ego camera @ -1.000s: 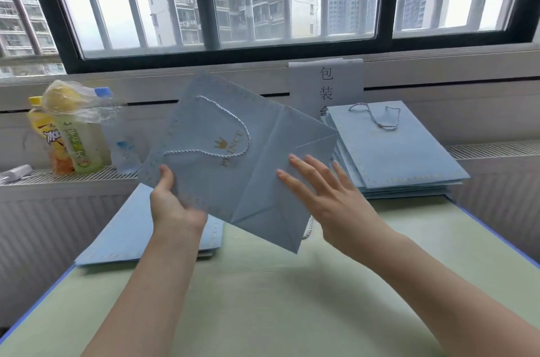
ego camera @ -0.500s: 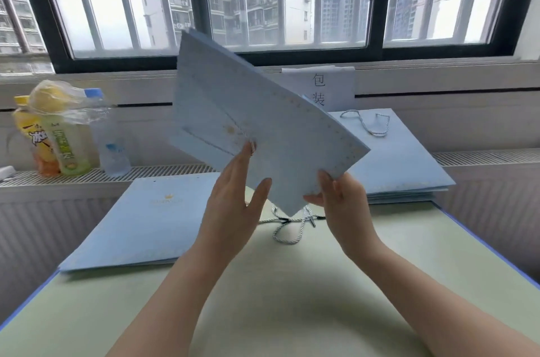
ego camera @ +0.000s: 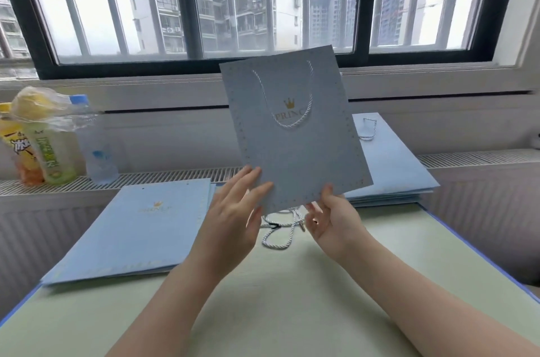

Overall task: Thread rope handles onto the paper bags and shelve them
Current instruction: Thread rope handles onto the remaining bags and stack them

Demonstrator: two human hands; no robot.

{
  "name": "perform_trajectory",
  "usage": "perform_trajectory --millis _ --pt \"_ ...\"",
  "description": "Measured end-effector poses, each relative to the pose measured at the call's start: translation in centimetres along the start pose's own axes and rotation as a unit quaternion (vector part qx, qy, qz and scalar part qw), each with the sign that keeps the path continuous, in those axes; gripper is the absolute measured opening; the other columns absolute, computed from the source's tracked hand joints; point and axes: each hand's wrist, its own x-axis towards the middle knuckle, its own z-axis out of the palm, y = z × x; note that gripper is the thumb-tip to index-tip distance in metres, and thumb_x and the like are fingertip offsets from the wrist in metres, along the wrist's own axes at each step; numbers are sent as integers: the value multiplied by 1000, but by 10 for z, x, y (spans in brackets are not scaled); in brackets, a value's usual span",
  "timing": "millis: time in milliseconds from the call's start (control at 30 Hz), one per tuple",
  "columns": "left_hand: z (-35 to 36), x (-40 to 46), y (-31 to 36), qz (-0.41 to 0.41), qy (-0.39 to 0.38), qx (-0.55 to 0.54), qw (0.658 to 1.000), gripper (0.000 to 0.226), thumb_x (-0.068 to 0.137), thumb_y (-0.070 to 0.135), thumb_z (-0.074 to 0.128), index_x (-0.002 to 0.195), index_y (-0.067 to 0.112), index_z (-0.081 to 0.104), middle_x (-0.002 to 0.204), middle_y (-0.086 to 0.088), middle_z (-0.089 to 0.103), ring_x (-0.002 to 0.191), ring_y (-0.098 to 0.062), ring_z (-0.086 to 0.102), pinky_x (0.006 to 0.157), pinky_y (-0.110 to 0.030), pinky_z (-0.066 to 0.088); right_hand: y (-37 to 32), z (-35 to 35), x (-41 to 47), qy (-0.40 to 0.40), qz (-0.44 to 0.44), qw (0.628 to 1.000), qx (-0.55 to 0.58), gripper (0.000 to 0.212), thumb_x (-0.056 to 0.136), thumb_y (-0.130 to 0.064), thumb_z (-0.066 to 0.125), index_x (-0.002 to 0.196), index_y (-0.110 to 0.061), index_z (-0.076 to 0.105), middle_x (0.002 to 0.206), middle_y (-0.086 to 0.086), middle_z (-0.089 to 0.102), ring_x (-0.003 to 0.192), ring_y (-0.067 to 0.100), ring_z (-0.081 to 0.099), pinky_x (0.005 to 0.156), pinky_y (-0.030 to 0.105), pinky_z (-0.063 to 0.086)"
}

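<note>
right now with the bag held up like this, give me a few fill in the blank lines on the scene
1. The held bag bears a gold ____ above its lettering.
2. The right hand pinches the bag's lower ____ corner.
3. Loose rope handles lie on the ____, below the bag.
4. The left hand has its fingers ____ against the bag's bottom edge.

Missing words: crown; right; table; straight
</note>
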Motion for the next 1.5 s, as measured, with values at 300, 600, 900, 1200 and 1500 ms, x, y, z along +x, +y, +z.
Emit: perform_trajectory --millis 300,600,900,1200,1500 --pt "8 -4 0 -29 -34 -28 999 36 83 12 49 117 15 63 129 -8 57 129 -26 45 105 -36 33 -46 -26 24 169 -144 974 48 21 102 -21 41 81 -15 40 73 1 34 53 11 32 32 13 27" --pt "14 -6 2 -20 -61 -36 997 33 86 5 58 116 14 65 118 -6 62 119 -27 51 99 -40 42 -86 -62 38 247 -150 956 -48 23 96 -6 52 75 -11 43 76 2 44 57 10 41 40 12 45" --pt "14 -7 5 -21 -80 -43 996 33 86 3 62 117 13 65 116 -4 62 117 -22 49 99 -31 36 -88 -75 57 275 -179 945 2 24 91 12 41 74 -4 46 80 8 53 64 13 56 70 21 56" --pt "-8 -2 -3 -261 -203 184 926 38 96 24 42 135 22 42 131 -2 47 124 -25 38 98 -39 32 -48 -37 32 126 -262 868 -403 25 91 3 35 100 -6 56 82 6 54 63 15 54 63 24 46" --pt "-20 -6 -26 -440 -285 221 823 28 94 25 46 119 13 45 126 -13 52 117 -30 45 88 -35 33 27 -15 6 -183 -223 497 -818 33 96 -34 49 124 -18 55 129 4 49 124 23 38 103 33 33"
